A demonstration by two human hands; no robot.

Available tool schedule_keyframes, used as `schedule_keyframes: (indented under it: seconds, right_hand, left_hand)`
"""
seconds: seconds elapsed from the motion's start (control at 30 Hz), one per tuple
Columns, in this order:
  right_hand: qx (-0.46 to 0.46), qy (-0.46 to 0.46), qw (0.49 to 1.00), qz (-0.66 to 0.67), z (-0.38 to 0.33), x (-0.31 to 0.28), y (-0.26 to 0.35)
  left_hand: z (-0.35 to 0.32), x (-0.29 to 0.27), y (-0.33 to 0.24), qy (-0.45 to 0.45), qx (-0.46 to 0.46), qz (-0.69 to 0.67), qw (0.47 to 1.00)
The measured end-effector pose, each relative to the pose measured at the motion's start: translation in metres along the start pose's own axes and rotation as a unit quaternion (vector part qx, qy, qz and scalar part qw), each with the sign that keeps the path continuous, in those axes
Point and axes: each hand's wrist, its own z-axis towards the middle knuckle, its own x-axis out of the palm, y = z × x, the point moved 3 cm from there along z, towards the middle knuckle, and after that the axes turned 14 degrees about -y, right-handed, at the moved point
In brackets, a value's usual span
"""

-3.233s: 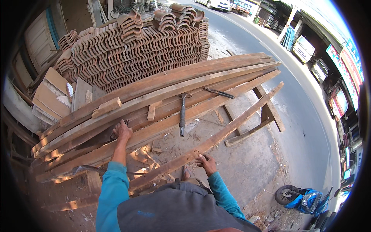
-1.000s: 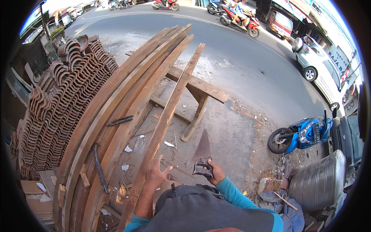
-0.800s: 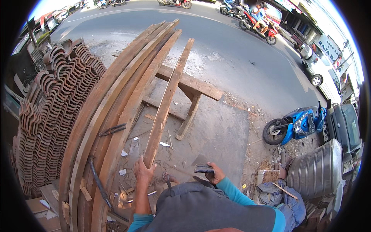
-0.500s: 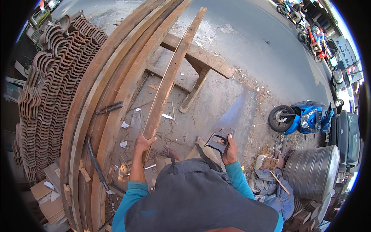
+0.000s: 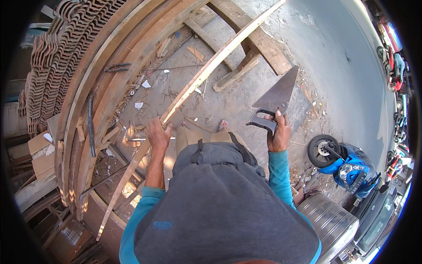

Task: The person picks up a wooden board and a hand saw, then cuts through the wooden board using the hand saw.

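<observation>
Grasping the long board [image 5: 200,80], the left hand [image 5: 158,133] is sitting nearer it, while the right hand [image 5: 280,132] is gripping a saw [image 5: 278,94] by its handle, apart from the board. The board is slanting from lower left toward the trestle [image 5: 273,52] at upper right.

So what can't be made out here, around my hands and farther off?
Head view:
Saw: part of its handle is covered by the grip of the right hand.
Board: the stretch in the left hand is hidden by its grip.
Stacked beams: far ends cut off by the upper edge.
Distant vehicles: too small and squeezed at the right rim for detail.
</observation>
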Motion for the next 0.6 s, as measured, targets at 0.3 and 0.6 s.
schedule_keyframes:
  seconds: [0.3, 0.6]
  right_hand:
    - [-0.086, -0.022, 0.995, -0.04, 0.004, -0.015, 0.01]
    - [-0.086, 0.033, 0.985, -0.143, 0.013, -0.027, 0.003]
  left_hand:
    - [-0.045, -0.001, -0.035, -0.081, 0.019, -0.005, 0.997]
    - [-0.059, -0.029, -0.035, -0.037, -0.016, 0.038, 0.998]
